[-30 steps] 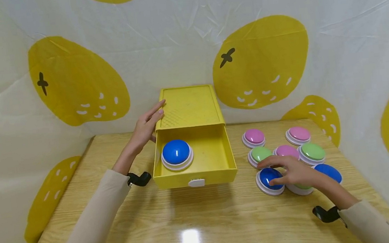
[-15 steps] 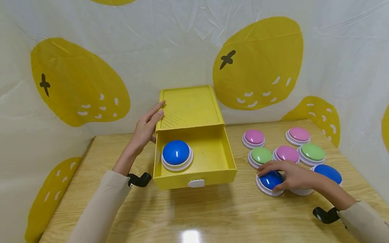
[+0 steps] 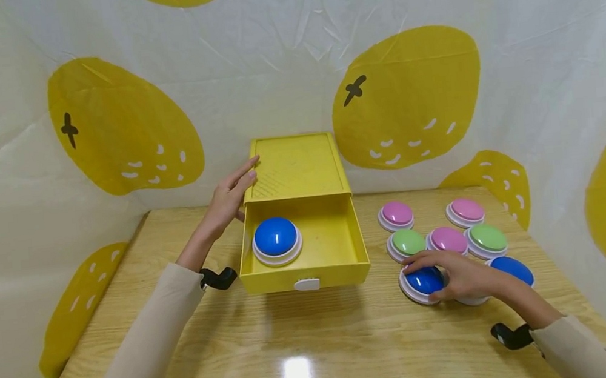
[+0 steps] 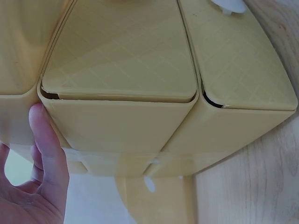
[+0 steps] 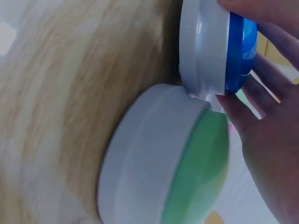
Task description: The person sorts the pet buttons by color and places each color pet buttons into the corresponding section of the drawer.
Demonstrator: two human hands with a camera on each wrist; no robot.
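Note:
A yellow box [image 3: 295,165] stands at the table's middle with its drawer [image 3: 336,249] pulled out. One blue dome button [image 3: 276,239] sits in the drawer's left half. My left hand [image 3: 234,186] rests with straight fingers on the box's left edge; the left wrist view shows its thumb [image 4: 46,144] against the yellow box [image 4: 121,74]. At the right, my right hand [image 3: 451,275] grips a second blue button [image 3: 420,282] on the table. In the right wrist view its fingers [image 5: 261,70] curl round that blue button [image 5: 215,46], which touches a green button [image 5: 163,158].
Pink buttons [image 3: 396,213] [image 3: 465,210] [image 3: 447,239], green buttons [image 3: 408,241] [image 3: 486,237] and another blue button [image 3: 510,269] cluster at the right of the wooden table [image 3: 296,348]. Lemon-print sheets wall in three sides.
My right hand has settled lower and its fingers have closed round the blue button on the table. The left hand and the drawer have stayed put.

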